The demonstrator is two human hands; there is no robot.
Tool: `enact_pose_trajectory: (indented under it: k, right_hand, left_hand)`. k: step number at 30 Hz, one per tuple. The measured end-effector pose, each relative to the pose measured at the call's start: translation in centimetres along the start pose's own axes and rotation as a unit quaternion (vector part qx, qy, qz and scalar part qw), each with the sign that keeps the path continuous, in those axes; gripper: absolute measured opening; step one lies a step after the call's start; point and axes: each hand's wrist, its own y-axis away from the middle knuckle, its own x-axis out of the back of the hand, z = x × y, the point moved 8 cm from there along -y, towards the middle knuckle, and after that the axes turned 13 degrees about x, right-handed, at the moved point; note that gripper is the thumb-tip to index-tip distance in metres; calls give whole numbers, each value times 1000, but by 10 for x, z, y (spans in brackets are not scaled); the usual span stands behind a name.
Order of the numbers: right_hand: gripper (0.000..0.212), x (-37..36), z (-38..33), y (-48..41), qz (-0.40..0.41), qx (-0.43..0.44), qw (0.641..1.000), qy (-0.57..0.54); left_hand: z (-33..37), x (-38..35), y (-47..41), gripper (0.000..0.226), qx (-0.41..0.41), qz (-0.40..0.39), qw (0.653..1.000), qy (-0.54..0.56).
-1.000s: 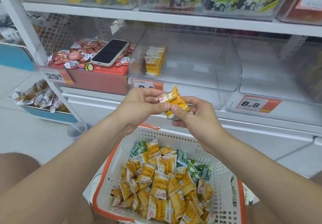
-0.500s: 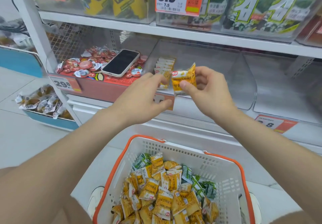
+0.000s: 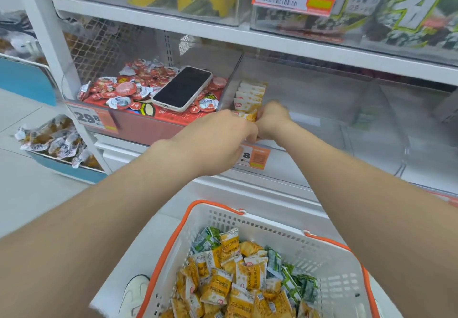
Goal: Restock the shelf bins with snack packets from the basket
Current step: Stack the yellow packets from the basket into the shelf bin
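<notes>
The right hand (image 3: 272, 119) pinches a yellow snack packet (image 3: 248, 115) at the front of the clear shelf bin (image 3: 327, 119), touching the upright row of packets (image 3: 250, 93). The left hand (image 3: 223, 135) curls beside it; I cannot tell whether it grips the packet. The white basket (image 3: 277, 229) sits below, holding more packets.

Clear bin (image 3: 359, 129): floor free from the middle to the right wall, entry open at the front under the upper shelf (image 3: 272, 37). Front left corner taken: packet row (image 3: 250, 93) along the left wall, left hand (image 3: 218, 139) and right hand (image 3: 272, 119) close together there on a yellow packet (image 3: 249, 115). Neighbouring bin blocked by phone (image 3: 183, 88) on red cups (image 3: 138, 82).
</notes>
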Motion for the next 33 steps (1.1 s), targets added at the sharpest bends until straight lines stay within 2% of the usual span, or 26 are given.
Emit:
enact_pose_trajectory:
  k: [2, 6, 7, 9, 11, 13, 16, 19, 21, 22, 24, 26, 27, 28, 30, 33]
  right_hand:
    - [32, 2, -7, -9, 14, 26, 997, 65]
    - [59, 11, -17, -6, 38, 51, 991, 115]
    - [56, 14, -17, -2, 38, 42, 990, 130]
    - [35, 15, -13, 5, 18, 13, 990, 142]
    - [21, 7, -7, 9, -41, -23, 995, 89]
    - [23, -3, -6, 11, -80, -49, 996, -6]
    - [21, -7, -6, 12, -73, -50, 989, -119]
    - [20, -12, -9, 18, -113, -35, 981, -154]
    - [23, -9, -8, 23, -133, -13, 983, -126]
    - [20, -2, -10, 27, -119, 12, 988, -100]
    - [22, 23, -19, 34, -21, 93, 995, -17]
    - [20, 51, -32, 65, 104, 173, 979, 35]
    - [19, 60, -38, 86, 149, 215, 964, 37]
    - [18, 65, -43, 110, 173, 258, 949, 42]
    - [15, 60, -49, 156, 154, 322, 931, 71]
    - [16, 17, -32, 206, -3, 334, 926, 174]
  left_hand:
    - [-1, -1, -2, 32, 4, 11, 1000, 2]
    - [-2, -3, -3, 30, 17, 24, 1000, 10]
    - [-3, -3, -3, 30, 19, 25, 999, 10]
    - [-2, -3, -2, 31, 20, 26, 999, 7]
    - [0, -3, 1, 32, 22, 26, 999, -2]
    - [3, -6, 4, 31, 20, 18, 999, -16]
    - [6, -13, 9, 31, 10, 0, 999, -35]
    - [0, -14, 12, 44, 20, -37, 999, -8]
    - [-4, -11, 16, 48, 35, -48, 997, 56]
    - [-5, -7, 18, 46, 43, -34, 995, 82]
    - [-9, 5, 24, 36, 74, 38, 991, 103]
    - [-10, 16, 34, 28, 117, 117, 980, 115]
    - [-11, 17, 39, 26, 138, 131, 973, 130]
    - [-11, 11, 43, 25, 158, 119, 970, 142]
    - [-6, -21, 51, 20, 189, 24, 975, 116]
    - [16, -92, 74, 19, 165, -192, 967, -3]
